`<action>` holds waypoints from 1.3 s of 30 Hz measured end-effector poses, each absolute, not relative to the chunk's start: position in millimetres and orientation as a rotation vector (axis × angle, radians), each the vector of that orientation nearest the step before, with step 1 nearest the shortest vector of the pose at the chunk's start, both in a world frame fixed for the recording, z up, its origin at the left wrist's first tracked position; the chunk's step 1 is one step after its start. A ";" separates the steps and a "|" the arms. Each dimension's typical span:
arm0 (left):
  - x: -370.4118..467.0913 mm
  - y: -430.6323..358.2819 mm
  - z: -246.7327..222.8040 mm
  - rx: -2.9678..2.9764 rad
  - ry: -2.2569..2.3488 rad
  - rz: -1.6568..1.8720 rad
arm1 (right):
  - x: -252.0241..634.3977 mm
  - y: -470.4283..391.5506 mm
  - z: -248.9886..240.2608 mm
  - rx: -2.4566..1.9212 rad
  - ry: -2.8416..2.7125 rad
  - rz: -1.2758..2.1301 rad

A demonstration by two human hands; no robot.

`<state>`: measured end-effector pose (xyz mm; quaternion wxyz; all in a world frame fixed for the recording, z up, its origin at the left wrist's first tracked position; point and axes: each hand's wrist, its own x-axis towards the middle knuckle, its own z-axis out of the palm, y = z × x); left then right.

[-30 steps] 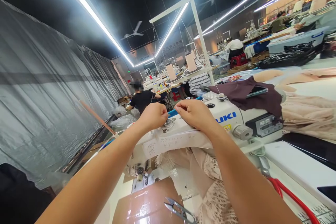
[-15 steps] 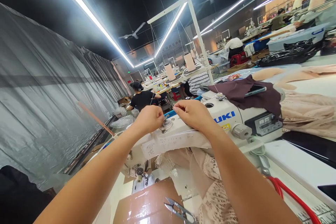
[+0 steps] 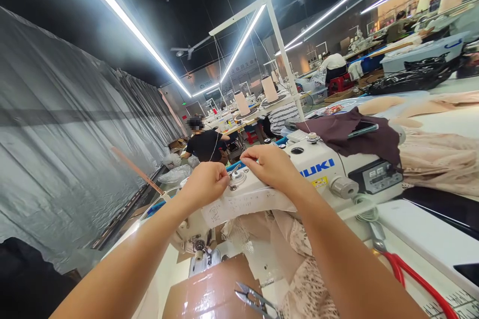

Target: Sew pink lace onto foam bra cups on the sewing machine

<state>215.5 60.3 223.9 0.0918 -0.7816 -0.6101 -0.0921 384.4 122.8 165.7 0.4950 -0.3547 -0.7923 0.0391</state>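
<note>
Well, over the long white sewing machine [image 3: 325, 152], I have my right hand [image 3: 271, 164] and nearer left hand [image 3: 207, 182] pinched closed, on what I can't tell, the round silver fitting [image 3: 238, 176] just right of the left fingertips.

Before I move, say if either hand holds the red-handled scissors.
No, the scissors lie on the table, left hand and right hand at the sewing machine.

Glossy white sewing machine [image 3: 359, 159], matt plum cloth [image 3: 346, 132], shiny metal snips [image 3: 254, 300], smooth red plastic handles [image 3: 419, 284].
</note>
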 end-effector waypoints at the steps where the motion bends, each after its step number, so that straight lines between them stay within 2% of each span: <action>1: 213.4 61.8 224.1 -2.335 -1.824 -0.289 | 383.1 121.9 165.9 -0.805 -1.952 0.092; 6: 213.5 65.0 222.9 -2.352 -1.800 -0.308 | 379.2 117.9 165.9 -0.647 -2.064 0.164; 10: 213.5 64.3 222.0 -2.360 -1.804 -0.294 | 373.8 116.2 165.4 -0.770 -2.037 0.207; 17: 211.7 67.2 220.0 -2.386 -1.800 -0.300 | 367.1 116.3 165.8 -0.855 -1.968 0.087; 26: 211.0 67.8 221.3 -2.399 -1.795 -0.322 | 373.5 115.9 170.1 -0.766 -1.931 0.268; 32: 212.8 77.6 228.1 -2.387 -1.797 -0.362 | 382.6 114.8 171.9 -0.549 -1.790 0.507; 39: 232.1 103.4 237.6 -2.466 -1.824 -0.280 | 386.9 117.2 170.6 -0.511 -1.648 0.571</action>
